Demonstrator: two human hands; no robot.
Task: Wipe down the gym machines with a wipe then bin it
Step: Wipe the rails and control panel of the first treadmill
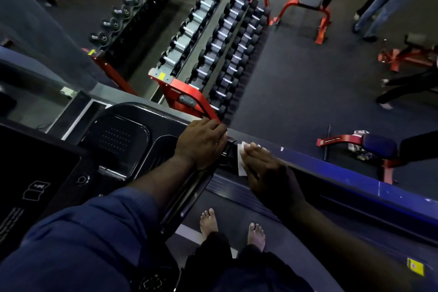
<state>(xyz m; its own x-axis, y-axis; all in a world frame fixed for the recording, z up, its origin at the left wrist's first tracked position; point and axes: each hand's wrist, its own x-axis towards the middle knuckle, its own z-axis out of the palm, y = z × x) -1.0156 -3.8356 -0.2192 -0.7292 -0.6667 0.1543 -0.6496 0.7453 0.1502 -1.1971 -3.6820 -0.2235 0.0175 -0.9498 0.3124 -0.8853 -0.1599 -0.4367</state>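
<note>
The small white wipe (241,161) lies flat against the top of the long blue metal rail (355,170), right where the rail meets the glossy black plastic console (132,140) of the treadmill. Only its near edge shows; the rest is under the fingertips of the right hand (267,173).

The likeliest slip, in my judgement, is the wipe bunching or sliding out from under the fingers. It is held only by downward pressure, not pinched, so a quick stroke along the rail could leave it behind or drop it onto the dark treadmill belt (237,204) by the person's bare feet (208,220). The wipe is also small for so long a rail, so stretches could easily be missed, and the dim light would hide them. No bin is in view, so the wipe will have to be carried some way once the wiping is done.

The right hand reaches forward and down with the palm facing the rail and the fingers straight and close together, pressing on the wipe. The left hand (201,142), its arm coming out of a dark blue sleeve (94,232), lies over the console's corner. Its fingers are bent down over the far edge, grasping it as a brace.

Beyond stands a red steel rack (187,92) of black dumbbells.
</note>
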